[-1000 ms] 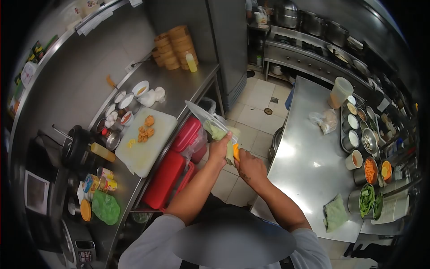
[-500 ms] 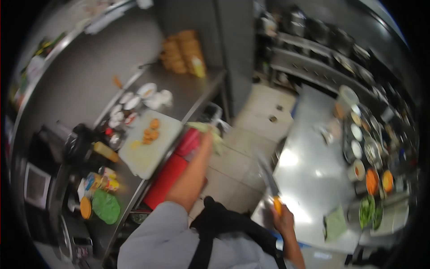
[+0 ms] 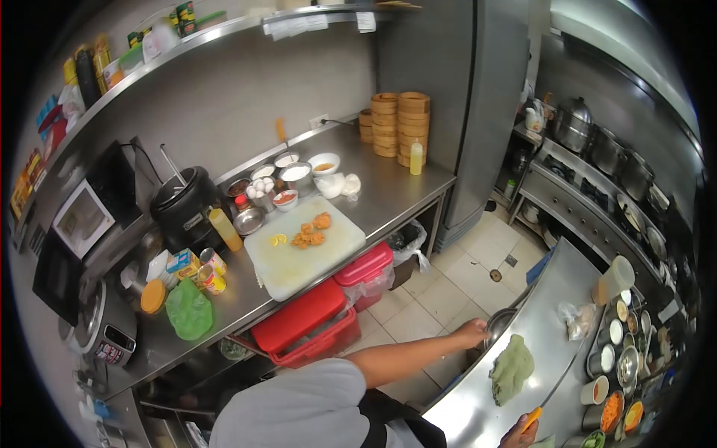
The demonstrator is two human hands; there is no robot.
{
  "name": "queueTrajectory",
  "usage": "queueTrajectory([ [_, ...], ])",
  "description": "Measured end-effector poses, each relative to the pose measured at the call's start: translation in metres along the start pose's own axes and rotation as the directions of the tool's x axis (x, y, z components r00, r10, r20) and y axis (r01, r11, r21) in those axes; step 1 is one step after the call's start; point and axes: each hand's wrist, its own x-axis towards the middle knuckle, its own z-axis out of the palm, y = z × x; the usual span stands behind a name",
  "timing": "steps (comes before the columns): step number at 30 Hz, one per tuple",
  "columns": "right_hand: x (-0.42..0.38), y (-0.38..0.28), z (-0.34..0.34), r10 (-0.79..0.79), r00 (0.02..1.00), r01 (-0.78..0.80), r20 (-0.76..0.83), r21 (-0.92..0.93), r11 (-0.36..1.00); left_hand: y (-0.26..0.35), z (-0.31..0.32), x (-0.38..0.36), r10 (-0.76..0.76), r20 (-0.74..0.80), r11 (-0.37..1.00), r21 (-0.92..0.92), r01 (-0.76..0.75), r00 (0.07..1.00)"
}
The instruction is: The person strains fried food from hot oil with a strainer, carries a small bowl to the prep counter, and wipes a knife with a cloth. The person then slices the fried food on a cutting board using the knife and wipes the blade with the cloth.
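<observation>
Stretched out over the floor, my left hand (image 3: 472,333) has its fingers bent at the rim of a metal bowl (image 3: 502,321) beside the steel counter (image 3: 463,403). My right hand (image 3: 517,434) is closed around the orange handle of a knife (image 3: 553,387), whose blade points away over the counter. Between my hands, a crumpled green cloth (image 3: 511,369) lies on the steel. On the other worktop, a white cutting board (image 3: 287,272) bears browned food pieces (image 3: 308,237) and yellow slices (image 3: 278,240).
Red bins (image 3: 299,317) stand under the left worktop. Bamboo steamers (image 3: 413,123) and a squeeze bottle (image 3: 416,158) are near its far end. Containers of chopped food (image 3: 612,407) line the right counter. A stove (image 3: 571,187) with pots stands at the back right.
My left hand has let go of the green cloth, now on the right counter, and moved right to the bowl. My right hand, still with the knife, appears lower in view. The view has shifted.
</observation>
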Motion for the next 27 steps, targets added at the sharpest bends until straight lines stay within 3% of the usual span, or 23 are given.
queueTrajectory([
  [1, 0.001, 0.003, 0.010, -0.006, 1.000, 0.006, 0.010, 0.005, 1.000, -0.012, -0.028, -0.001, 0.065, 0.033, 0.998, 0.024, -0.066, 0.997],
  [3, 0.005, 0.005, 0.034, -0.030, 0.995, 0.015, 0.097, 0.156, 0.988, -0.053, -0.089, 0.004, 0.176, -0.062, 0.984, -0.006, -0.177, 0.982],
  [4, 0.006, 0.002, 0.046, 0.019, 0.992, -0.034, 0.124, 0.117, 0.993, -0.062, -0.123, -0.007, 0.199, -0.179, 0.978, 0.093, -0.185, 0.963],
  [6, 0.014, -0.041, 0.066, 0.033, 0.988, -0.062, 0.151, 0.188, 0.980, -0.077, -0.199, -0.029, 0.290, -0.388, 0.951, 0.216, -0.219, 0.875],
  [7, 0.016, -0.058, 0.075, 0.055, 0.985, -0.096, 0.166, 0.251, 0.963, -0.079, -0.240, -0.041, 0.402, -0.474, 0.894, 0.388, -0.225, 0.783],
  [8, 0.025, -0.054, 0.088, 0.100, 0.959, -0.153, 0.267, 0.189, 0.970, -0.097, -0.279, -0.042, 0.313, -0.588, 0.949, 0.165, -0.268, 0.746],
  [9, 0.034, -0.069, 0.104, 0.093, 0.945, -0.198, 0.314, 0.323, 0.926, -0.053, -0.310, -0.086, 0.375, -0.684, 0.920, 0.359, -0.159, 0.626],
  [10, 0.045, -0.085, 0.120, 0.087, 0.927, -0.252, 0.364, 0.432, 0.866, -0.078, -0.353, -0.084, 0.213, -0.810, 0.968, 0.101, -0.228, 0.547],
  [11, 0.053, -0.092, 0.139, 0.075, 0.933, -0.257, 0.351, 0.506, 0.823, -0.089, -0.396, -0.093, 0.358, -0.885, 0.932, 0.360, -0.051, 0.299],
  [12, 0.058, -0.103, 0.154, 0.069, 0.939, -0.264, 0.338, 0.576, 0.773, -0.077, -0.441, -0.120, 0.286, -0.900, 0.958, 0.256, -0.132, 0.330],
  [13, 0.066, -0.146, 0.160, 0.079, 0.908, -0.312, 0.412, 0.536, 0.784, -0.059, -0.461, -0.148, 0.162, -0.965, 0.986, 0.149, -0.079, 0.206],
  [14, 0.076, -0.146, 0.185, 0.036, 0.926, -0.255, 0.375, 0.554, 0.792, -0.089, -0.500, -0.158, 0.336, -0.937, 0.942, 0.334, -0.035, 0.094],
  [16, 0.095, -0.138, 0.238, -0.084, 0.924, -0.181, 0.373, 0.620, 0.764, -0.091, -0.530, -0.187, 0.222, -0.971, 0.974, 0.226, 0.028, 0.092],
  [17, 0.095, -0.151, 0.259, 0.045, 0.921, -0.298, 0.388, 0.625, 0.722, -0.098, -0.537, -0.190, 0.214, -0.973, 0.976, 0.217, 0.027, 0.091],
  [19, 0.089, -0.190, 0.287, 0.075, 0.883, -0.374, 0.463, 0.597, 0.710, -0.120, -0.539, -0.195, 0.220, -0.928, 0.949, 0.275, 0.157, 0.300],
  [20, 0.082, -0.206, 0.303, 0.081, 0.882, -0.386, 0.464, 0.615, 0.688, -0.143, -0.542, -0.187, 0.323, -0.876, 0.920, 0.379, 0.098, 0.359],
  [22, 0.072, -0.227, 0.335, 0.034, 0.892, -0.357, 0.451, 0.656, 0.666, -0.135, -0.529, -0.179, 0.315, -0.848, 0.868, 0.439, 0.233, 0.427],
  [25, 0.069, -0.273, 0.365, -0.088, 0.865, -0.328, 0.493, 0.691, 0.644, -0.126, -0.525, -0.161, 0.358, -0.820, 0.857, 0.479, 0.192, 0.447],
  [27, 0.079, -0.291, 0.390, -0.124, 0.834, -0.305, 0.538, 0.637, 0.708, -0.109, -0.536, -0.149, 0.334, -0.748, 0.821, 0.530, 0.213, 0.574],
])
